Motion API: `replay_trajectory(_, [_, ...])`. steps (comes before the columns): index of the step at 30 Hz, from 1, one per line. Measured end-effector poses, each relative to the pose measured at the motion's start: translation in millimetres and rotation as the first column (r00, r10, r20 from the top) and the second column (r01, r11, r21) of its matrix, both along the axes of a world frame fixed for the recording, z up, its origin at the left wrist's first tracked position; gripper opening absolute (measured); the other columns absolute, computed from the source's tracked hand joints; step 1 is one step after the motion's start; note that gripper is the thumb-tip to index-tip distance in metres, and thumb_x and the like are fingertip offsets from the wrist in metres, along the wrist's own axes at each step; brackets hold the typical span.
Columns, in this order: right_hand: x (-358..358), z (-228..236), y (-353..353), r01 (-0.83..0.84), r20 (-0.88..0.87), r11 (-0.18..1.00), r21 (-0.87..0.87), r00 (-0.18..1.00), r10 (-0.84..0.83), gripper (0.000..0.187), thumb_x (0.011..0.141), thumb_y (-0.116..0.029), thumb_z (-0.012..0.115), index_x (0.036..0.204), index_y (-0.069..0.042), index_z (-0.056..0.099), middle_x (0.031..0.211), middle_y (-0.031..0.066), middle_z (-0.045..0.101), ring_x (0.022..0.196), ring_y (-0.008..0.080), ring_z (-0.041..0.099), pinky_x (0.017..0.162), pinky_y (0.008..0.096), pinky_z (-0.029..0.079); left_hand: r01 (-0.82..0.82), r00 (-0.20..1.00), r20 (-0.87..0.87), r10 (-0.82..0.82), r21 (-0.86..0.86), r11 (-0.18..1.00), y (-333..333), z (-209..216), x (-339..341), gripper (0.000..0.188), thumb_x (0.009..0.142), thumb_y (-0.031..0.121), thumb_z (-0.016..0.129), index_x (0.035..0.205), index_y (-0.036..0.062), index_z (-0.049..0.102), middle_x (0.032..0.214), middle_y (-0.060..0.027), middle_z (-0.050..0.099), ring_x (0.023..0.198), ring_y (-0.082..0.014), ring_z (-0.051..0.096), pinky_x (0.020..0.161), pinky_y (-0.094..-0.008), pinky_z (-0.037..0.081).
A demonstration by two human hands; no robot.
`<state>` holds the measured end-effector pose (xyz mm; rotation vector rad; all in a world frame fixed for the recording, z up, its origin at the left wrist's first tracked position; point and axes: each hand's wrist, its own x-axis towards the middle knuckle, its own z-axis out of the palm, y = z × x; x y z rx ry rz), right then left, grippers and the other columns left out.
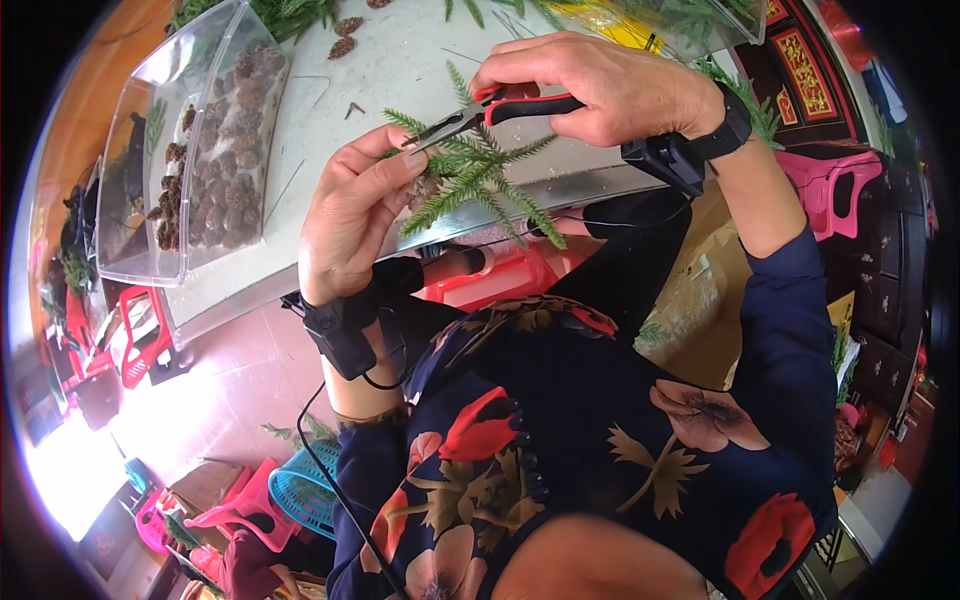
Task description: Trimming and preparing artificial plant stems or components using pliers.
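My left hand [355, 195] pinches the base of a green pine sprig [485, 185] between thumb and fingers, just above the table's near edge. Part of a brown pine cone [422, 192] shows beneath the sprig, beside my left fingers. In my right hand [615, 90] is a pair of pliers [530, 107] with red and black handles, fingers wrapped round them. The plier jaws reach left to my left thumb and fingertips, at the sprig's stem end. What exactly lies between the jaws is too small to tell.
A clear plastic box [185, 262] of pine cones stands at the table's left. Loose pine cones [342, 47], wire bits [355, 110] and greenery lie on the white table [300, 195]. Below are a red stool [490, 280] and, lower left, a blue basket [302, 490]. A pink chair [830, 190] stands right.
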<state>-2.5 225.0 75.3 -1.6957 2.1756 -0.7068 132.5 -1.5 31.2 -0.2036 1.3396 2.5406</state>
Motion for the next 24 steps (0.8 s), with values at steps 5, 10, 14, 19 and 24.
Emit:
replay_trajectory(5, [5.0, -3.3, -3.1, -0.015, 0.089, 0.997, -0.07, 0.996, 0.021, 0.03, 0.071, -0.004, 0.059, 0.102, 0.0, 0.058, 0.084, 0.0171, 0.062, 0.078, 0.0324, 0.061, 0.071, 0.0381, 0.047, 0.04, 0.999, -0.017, -0.039, 0.036, 0.999, 1.1, -0.3, 3.6, 0.006, 0.089, 0.003, 0.058, 0.093, 0.0, 0.058, 0.089, -0.0059, 0.064, 0.071, -0.0076, 0.059, 0.066, -0.0187, 0.05])
replay_trajectory(10, [14.0, 13.2, -10.7, 0.05, 0.15, 0.982, 0.183, 0.986, -0.078, 0.021, 0.077, -0.007, 0.063, 0.095, 0.004, 0.058, 0.077, 0.0165, 0.06, 0.073, 0.0321, 0.059, 0.066, 0.0395, 0.046, 0.032, 0.999, -0.007, -0.033, -0.009, 0.999, -1.7, -6.7, 4.7, 0.007, 0.089, 0.005, 0.059, 0.092, -0.0008, 0.059, 0.086, -0.0045, 0.064, 0.069, -0.0064, 0.059, 0.064, -0.0177, 0.048])
replay_trajectory(14, [33.0, 5.6, -12.0, 0.238, -0.006, 0.962, 0.133, 0.971, -0.24, 0.019, 0.079, -0.013, 0.067, 0.086, 0.003, 0.059, 0.071, 0.0185, 0.059, 0.068, 0.0355, 0.057, 0.063, 0.0411, 0.044, -0.172, 0.985, -0.054, 0.163, -0.318, 0.932, 12.0, -3.5, 5.8, 0.009, 0.088, 0.008, 0.062, 0.089, -0.001, 0.062, 0.078, -0.0018, 0.063, 0.067, -0.0049, 0.055, 0.061, -0.0172, 0.044])
replay_trajectory(19, [58.7, 16.2, -19.3, 0.398, -0.033, 0.902, 0.166, 0.917, -0.398, 0.018, 0.079, -0.014, 0.067, 0.083, 0.002, 0.06, 0.074, 0.0203, 0.059, 0.071, 0.0381, 0.056, 0.063, 0.0423, 0.044, -0.503, 0.858, -0.247, 0.45, -0.575, 0.645, 43.4, -5.4, 11.0, 0.011, 0.085, 0.01, 0.066, 0.085, -0.0007, 0.065, 0.068, 0.001, 0.059, 0.062, -0.0041, 0.05, 0.058, -0.0178, 0.038])
replay_trajectory(24, [59.1, 8.1, -18.0, 0.36, -0.058, 0.928, 0.1, 0.933, -0.355, 0.021, 0.08, -0.015, 0.067, 0.088, 0.001, 0.058, 0.074, 0.0194, 0.058, 0.071, 0.0378, 0.057, 0.064, 0.0424, 0.044, -0.647, 0.76, -0.347, 0.55, -0.486, 0.588, 46.8, -13.2, 14.6, 0.009, 0.084, 0.008, 0.068, 0.084, -0.0013, 0.065, 0.069, 0.0007, 0.059, 0.059, -0.0045, 0.048, 0.054, -0.0189, 0.037])
